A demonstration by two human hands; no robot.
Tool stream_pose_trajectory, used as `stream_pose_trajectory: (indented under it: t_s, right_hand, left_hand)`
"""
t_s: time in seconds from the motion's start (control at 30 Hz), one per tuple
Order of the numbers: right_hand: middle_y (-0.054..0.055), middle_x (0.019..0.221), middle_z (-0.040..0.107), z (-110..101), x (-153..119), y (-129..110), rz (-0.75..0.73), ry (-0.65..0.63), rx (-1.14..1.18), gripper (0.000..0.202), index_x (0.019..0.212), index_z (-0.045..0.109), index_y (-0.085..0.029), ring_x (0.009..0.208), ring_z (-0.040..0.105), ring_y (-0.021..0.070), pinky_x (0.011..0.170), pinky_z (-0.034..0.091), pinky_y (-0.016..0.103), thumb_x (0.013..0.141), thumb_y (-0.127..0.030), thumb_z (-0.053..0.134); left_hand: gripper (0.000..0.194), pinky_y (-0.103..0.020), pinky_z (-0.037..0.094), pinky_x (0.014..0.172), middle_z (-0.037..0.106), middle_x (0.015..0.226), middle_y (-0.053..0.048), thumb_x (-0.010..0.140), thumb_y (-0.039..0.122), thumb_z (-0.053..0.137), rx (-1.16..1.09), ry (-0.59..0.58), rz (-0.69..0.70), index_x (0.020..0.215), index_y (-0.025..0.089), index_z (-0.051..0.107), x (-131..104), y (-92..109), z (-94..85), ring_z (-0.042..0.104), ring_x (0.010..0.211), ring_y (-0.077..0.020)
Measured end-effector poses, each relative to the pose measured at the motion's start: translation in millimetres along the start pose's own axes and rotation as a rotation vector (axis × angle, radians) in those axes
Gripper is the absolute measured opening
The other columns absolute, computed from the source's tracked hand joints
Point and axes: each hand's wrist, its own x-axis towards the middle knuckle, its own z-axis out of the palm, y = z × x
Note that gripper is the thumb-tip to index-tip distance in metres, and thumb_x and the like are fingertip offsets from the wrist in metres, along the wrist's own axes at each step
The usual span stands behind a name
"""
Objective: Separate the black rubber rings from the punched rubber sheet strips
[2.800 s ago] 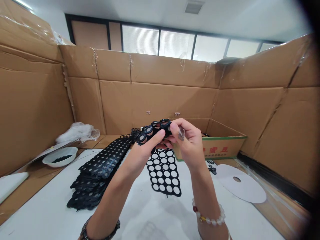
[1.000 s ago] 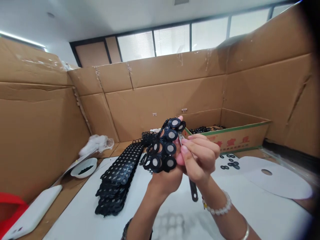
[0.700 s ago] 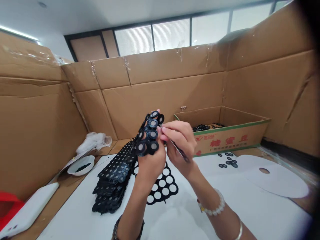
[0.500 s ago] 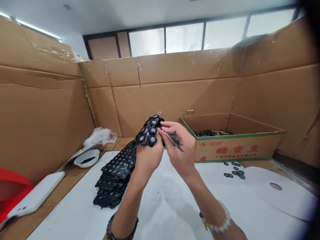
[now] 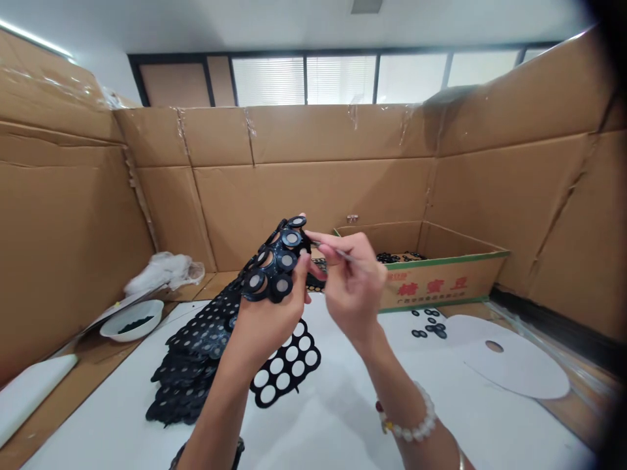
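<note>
A black sheet of round pieces with grey centres (image 5: 286, 261) drapes over the back of my left hand (image 5: 274, 313), whose thumb and fingers close on its right edge. My right hand (image 5: 355, 284) pinches a thin metal tool (image 5: 345, 254), its tip at the sheet's right edge near my left thumb. Below my hands, a black lattice with round openings (image 5: 292, 365) hangs over or lies on the white tabletop; which one is unclear. Left of my left forearm lies a pile of black dotted sheets (image 5: 191, 359).
A cardboard box (image 5: 441, 281) holding black pieces stands at the back right. Several black rings (image 5: 435, 326) lie before it, beside a white disc (image 5: 519, 365). At left are a white bowl (image 5: 147, 313), crumpled plastic (image 5: 161, 271) and a white object (image 5: 36, 398). Cardboard walls surround the table.
The view has shifted, and surroundings sit further left in it. The black lattice now shows below my hands. My right hand has turned, with the tool angled more flatly.
</note>
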Motion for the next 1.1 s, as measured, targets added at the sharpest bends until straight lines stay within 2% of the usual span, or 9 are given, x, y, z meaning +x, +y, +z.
stream_pose_trajectory:
  t_s: [0.07,0.13,0.23,0.33,0.53,0.73,0.8,0.93,1.1]
  right_hand:
    - [0.0,0.083,0.072,-9.1,7.2,-6.0,0.127,0.035,0.097,0.015,0.09,0.063,-0.025,0.075,0.073,0.0129,0.065,0.061,0.024,0.094,-0.014,0.054]
    - [-0.001,0.079,0.07,-16.7,13.7,-13.2,0.21,0.051,0.21,0.013,0.086,0.062,-0.023,0.073,0.073,0.0134,0.065,0.063,0.025,0.095,-0.017,0.055]
    - [-0.002,0.074,0.067,-24.7,20.9,-22.4,0.253,0.061,0.311,0.012,0.084,0.059,-0.022,0.072,0.075,0.0151,0.063,0.065,0.025,0.094,-0.017,0.056]
    - [-0.002,0.071,0.066,-30.3,25.1,-26.5,0.253,0.043,0.289,0.013,0.083,0.06,-0.022,0.069,0.075,0.0144,0.06,0.065,0.022,0.093,-0.015,0.057]
    - [-0.003,0.07,0.062,-35.4,27.8,-24.1,0.232,0.041,0.193,0.015,0.082,0.057,-0.024,0.061,0.071,0.011,0.051,0.061,0.018,0.095,-0.015,0.055]
    - [-0.004,0.064,0.065,-46.6,33.0,-14.2,0.306,-0.005,0.343,0.012,0.084,0.057,-0.023,0.054,0.069,0.0125,0.044,0.057,0.02,0.095,-0.029,0.059]
    - [-0.004,0.062,0.066,-50.6,35.3,-11.3,0.319,-0.041,0.37,0.015,0.084,0.057,-0.023,0.052,0.069,0.0135,0.042,0.056,0.021,0.093,-0.035,0.061]
    - [-0.003,0.068,0.072,-55.0,36.9,-7.0,0.369,-0.035,0.365,0.017,0.084,0.057,-0.023,0.053,0.07,0.0128,0.045,0.058,0.021,0.092,-0.038,0.062]
    - [-0.003,0.07,0.073,-54.9,35.4,-4.0,0.337,-0.001,0.329,0.012,0.084,0.059,-0.024,0.057,0.072,0.0125,0.05,0.061,0.02,0.096,-0.027,0.058]
  left_hand:
    - [0.024,-0.045,0.042,0.107,0.065,0.057,0.0,0.095,0.033,0.053,-0.036,-0.13,0.014,0.086,0.026,0.074,0.1,9.3,-3.7,0.069,0.088,-0.0252]
    - [0.034,-0.041,0.045,0.103,0.07,0.069,0.0,0.1,0.036,0.045,-0.135,-0.242,-0.008,0.085,0.026,0.075,-0.8,17.4,-6.7,0.07,0.078,-0.0204]
    - [0.036,-0.039,0.05,0.098,0.073,0.076,0.001,0.101,0.041,0.04,-0.3,-0.347,-0.063,0.101,0.026,0.073,-2.7,24.9,-9.5,0.066,0.058,-0.015]
    - [0.035,-0.039,0.048,0.1,0.072,0.072,0.003,0.102,0.039,0.039,-0.359,-0.382,-0.071,0.12,0.027,0.067,-3.4,28.7,-10.5,0.065,0.054,-0.0145]
    - [0.037,-0.036,0.053,0.093,0.073,0.072,0.003,0.102,0.038,0.041,-0.391,-0.381,-0.04,0.132,0.029,0.06,-3.9,29.0,-8.3,0.067,0.055,-0.0146]
    - [0.035,-0.026,0.057,0.063,0.073,0.07,0.003,0.101,0.04,0.043,-0.629,-0.526,-0.166,0.127,0.029,0.065,-7.3,26.9,-12.4,0.063,0.05,-0.0117]
    - [0.034,-0.026,0.056,0.06,0.073,0.069,0.003,0.101,0.04,0.045,-0.666,-0.545,-0.201,0.122,0.027,0.068,-7.3,27.9,-14.1,0.061,0.048,-0.0115]
    - [0.03,-0.03,0.058,0.073,0.078,0.082,0.001,0.099,0.042,0.048,-0.57,-0.501,-0.181,0.108,0.028,0.073,-5.1,29.8,-13.8,0.066,0.05,-0.0122]
    - [0.032,-0.037,0.056,0.092,0.079,0.095,0.0,0.098,0.045,0.048,-0.48,-0.457,-0.212,0.101,0.028,0.076,-3.1,29.5,-8.4,0.073,0.06,-0.0164]
